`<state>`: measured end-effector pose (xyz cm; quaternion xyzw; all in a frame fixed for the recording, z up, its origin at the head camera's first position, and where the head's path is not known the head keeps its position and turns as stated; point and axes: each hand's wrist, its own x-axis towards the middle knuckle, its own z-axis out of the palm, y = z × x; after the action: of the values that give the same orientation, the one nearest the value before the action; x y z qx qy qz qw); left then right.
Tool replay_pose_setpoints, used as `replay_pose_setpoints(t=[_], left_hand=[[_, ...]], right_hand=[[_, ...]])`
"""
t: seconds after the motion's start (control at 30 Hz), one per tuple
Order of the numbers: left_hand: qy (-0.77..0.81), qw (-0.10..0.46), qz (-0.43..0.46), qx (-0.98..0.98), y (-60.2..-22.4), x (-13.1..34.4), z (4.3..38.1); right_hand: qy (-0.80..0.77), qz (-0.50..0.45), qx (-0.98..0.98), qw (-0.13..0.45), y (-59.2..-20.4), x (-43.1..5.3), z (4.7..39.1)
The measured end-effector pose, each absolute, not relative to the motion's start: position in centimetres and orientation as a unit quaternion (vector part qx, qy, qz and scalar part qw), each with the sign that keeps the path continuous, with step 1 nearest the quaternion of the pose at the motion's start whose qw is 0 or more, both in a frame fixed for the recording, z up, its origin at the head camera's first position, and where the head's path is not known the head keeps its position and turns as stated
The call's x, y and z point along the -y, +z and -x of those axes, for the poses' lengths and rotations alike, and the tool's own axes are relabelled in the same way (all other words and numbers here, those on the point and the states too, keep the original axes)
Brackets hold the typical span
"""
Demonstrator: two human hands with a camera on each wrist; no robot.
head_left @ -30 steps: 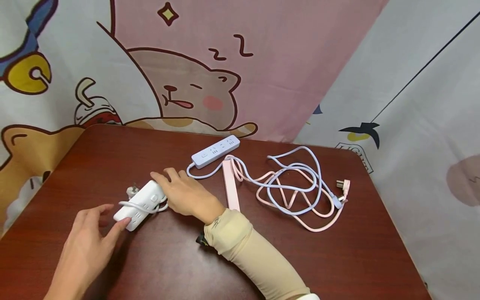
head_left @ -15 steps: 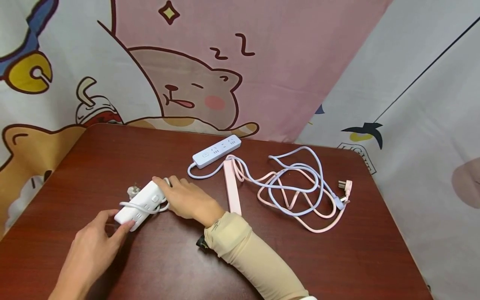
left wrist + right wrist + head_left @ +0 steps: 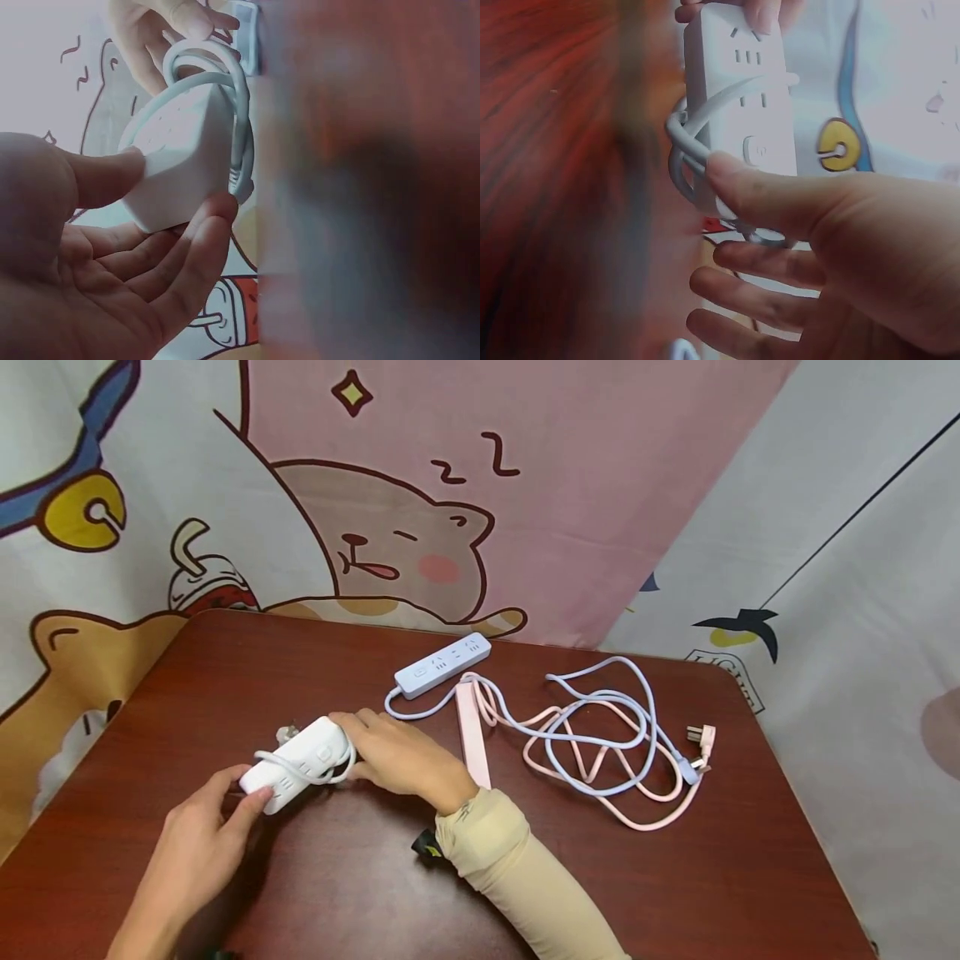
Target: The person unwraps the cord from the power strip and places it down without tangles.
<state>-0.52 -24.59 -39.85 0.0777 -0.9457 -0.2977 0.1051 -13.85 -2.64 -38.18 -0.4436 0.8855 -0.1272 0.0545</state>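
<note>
Both hands are at a white power strip (image 3: 288, 768) with its white cord (image 3: 724, 97) wrapped around its middle. My left hand (image 3: 202, 839) pinches the near-left end, thumb on the socket face and fingers beneath, as the left wrist view (image 3: 180, 255) shows. At the opposite end, by the switch, my right hand (image 3: 408, 756) pinches strip and cord, its thumb pressing the cord against the edge. In the right wrist view, its other fingers (image 3: 757, 300) hang off the strip and its index finger is hidden. The strip's plug (image 3: 287, 734) shows behind it.
Toward the back lies a light blue power strip (image 3: 442, 665); a pink power strip (image 3: 471, 735) lies nearer, partly behind my right arm. Their blue and pink cords (image 3: 600, 743) tangle at the right, ending in plugs (image 3: 702, 739). A patterned curtain (image 3: 570, 485) hangs behind the table (image 3: 360, 893).
My left hand has closed onto the white strip's near end. The right hand has shifted slightly right along the other end, and the cord loop there stands out more. The head view has shifted slightly.
</note>
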Motion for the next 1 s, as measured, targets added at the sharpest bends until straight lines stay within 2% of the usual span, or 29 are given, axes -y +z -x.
replay_pose_setpoints(t=[0.27, 0.5, 1.0], left_hand=[[-0.333, 0.111, -0.059, 0.935, -37.0, 24.3, 1.7], [-0.372, 0.097, -0.036, 0.922, -34.2, 22.2, 3.6], [-0.509, 0.101, 0.012, 0.855, -30.4, 15.1, 10.6]], right_hand=[[-0.219, 0.439, -0.871, 0.021, -35.7, -0.5, 14.2], [-0.286, 0.413, -0.863, -0.046, -33.5, -3.8, 14.4], [-0.425, 0.286, -0.851, -0.116, -31.4, -10.6, 15.9]])
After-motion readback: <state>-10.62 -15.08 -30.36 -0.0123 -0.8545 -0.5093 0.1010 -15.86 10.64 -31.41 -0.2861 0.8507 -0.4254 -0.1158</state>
